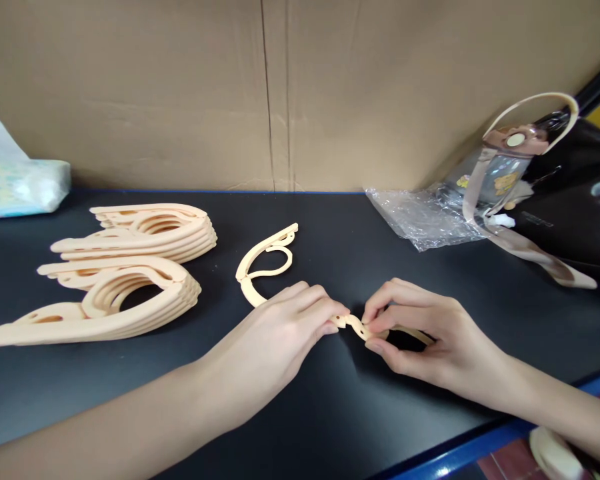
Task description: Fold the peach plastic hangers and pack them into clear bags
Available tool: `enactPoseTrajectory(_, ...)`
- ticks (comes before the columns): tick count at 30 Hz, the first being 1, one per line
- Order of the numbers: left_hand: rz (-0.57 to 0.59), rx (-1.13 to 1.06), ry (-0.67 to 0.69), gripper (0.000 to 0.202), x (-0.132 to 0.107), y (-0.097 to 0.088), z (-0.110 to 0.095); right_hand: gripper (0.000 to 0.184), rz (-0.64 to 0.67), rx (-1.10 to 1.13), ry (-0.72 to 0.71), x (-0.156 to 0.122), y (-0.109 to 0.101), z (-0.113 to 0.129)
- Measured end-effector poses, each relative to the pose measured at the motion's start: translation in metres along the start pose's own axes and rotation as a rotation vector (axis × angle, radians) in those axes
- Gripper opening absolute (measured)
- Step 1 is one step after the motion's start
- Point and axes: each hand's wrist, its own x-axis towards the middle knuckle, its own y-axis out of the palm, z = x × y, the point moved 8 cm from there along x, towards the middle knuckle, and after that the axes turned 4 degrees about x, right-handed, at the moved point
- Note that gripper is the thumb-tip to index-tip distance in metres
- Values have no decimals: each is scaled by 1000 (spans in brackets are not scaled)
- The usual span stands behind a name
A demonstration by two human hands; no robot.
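Cream plastic parts of a folding clothes hanger (253, 293) lie across the dark table, with a curved arm and a hook-like loop in the middle. My left hand (280, 333) is closed over the near arm, whose end with a small hole pokes out past my fingertips. Between thumb and fingers, my right hand (425, 333) pinches a small curved cream hanger piece (355, 326); more of that piece shows as a thin curve behind the fingers. The two ends meet or nearly meet between my hands; I cannot tell whether they are joined.
Two stacks of folded cream hangers, a rear stack (135, 233) and a front stack (155, 313), stand at left. A tissue pack (25, 180) is behind them. At right are clear plastic wrapping (420, 217), a strapped bottle (507, 173) and a black bag (570, 207). Cardboard (180, 100) walls the back.
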Motion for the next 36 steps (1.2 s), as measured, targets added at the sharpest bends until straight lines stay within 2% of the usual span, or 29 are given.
enactPoseTrajectory(8,-14,-41,-8,18,2,-2,-1,7,-41,-154,-61,-1,-2,0)
enactPoseTrajectory(13,-20,-76,-32,18,1,-3,2,7,-3,-192,-81,-3,3,-3)
enactPoseTrajectory(21,-42,-51,-50,19,0,-4,3,9,-25,-305,-131,-4,6,-1)
enactPoseTrajectory(31,-43,-127,-52,25,0,-3,4,15,47,-158,-45,-4,4,-2)
enactPoseTrajectory(36,-12,-127,-48,27,-1,-2,3,19,56,-156,-58,-4,5,0)
